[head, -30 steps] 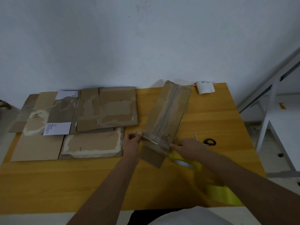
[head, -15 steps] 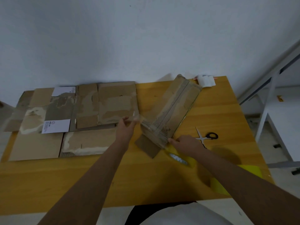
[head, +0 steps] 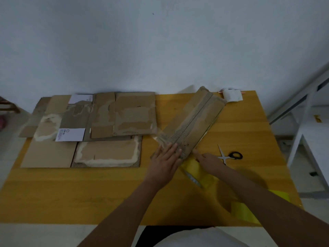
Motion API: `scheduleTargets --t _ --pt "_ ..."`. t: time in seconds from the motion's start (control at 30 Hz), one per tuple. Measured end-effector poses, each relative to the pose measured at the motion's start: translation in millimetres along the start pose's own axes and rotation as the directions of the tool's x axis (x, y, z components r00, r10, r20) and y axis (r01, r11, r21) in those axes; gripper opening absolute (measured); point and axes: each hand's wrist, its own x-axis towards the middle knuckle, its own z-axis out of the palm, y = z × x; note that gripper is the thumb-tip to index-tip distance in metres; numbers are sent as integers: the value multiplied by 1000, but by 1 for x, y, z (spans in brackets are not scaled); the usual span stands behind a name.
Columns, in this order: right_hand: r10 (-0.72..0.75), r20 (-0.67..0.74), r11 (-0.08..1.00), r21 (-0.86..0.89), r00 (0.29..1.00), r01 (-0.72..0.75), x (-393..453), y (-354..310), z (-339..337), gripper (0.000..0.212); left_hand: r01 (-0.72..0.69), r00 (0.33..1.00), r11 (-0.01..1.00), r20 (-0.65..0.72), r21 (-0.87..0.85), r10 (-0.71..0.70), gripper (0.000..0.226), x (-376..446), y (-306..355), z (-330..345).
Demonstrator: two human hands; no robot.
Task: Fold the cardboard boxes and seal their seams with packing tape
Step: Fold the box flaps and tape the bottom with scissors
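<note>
Under my left hand the near end of the long box is disappearing, so I am not seeing how that end is closed. Its fingers are lying straight and spread, pressing flat on the cardboard. My right hand is sitting at the box's near right corner; its fingers are blurring into the edge, and I cannot tell whether they are pinching anything. Something yellow is lying partly beneath that hand and forearm, with a pale printed strip on it; what it is I am not making out. Another yellow sheet is running off the tabletop's near right edge behind my arm.

The box is flat, narrow, brown corrugated cardboard with worn, paler patches. A seam is running down its middle, and a glossy clear film, probably tape, is catching light near its lower left edge. Its long axis is running diagonally, near end toward me at centre, far end pointing away and right toward the back edge of the yellowish wooden tabletop.

Left of it, a stack of flattened boxes is lying with torn, whitish surfaces and two white labels. Black-handled scissors are lying just right of my right hand. A white roll is sitting at the far edge, just beyond the box's far end.
</note>
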Motion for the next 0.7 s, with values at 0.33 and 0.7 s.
scheduleTargets --t 0.33,0.7 --pt "180 -190 890 -387 965 -242 31 108 -47 53 74 997 995 -30 -69 -76 54 -1 14 -1" --pt "27 -211 806 -574 977 -146 42 108 -31 24 97 995 991 -6 -94 -99 63 2 15 -9"
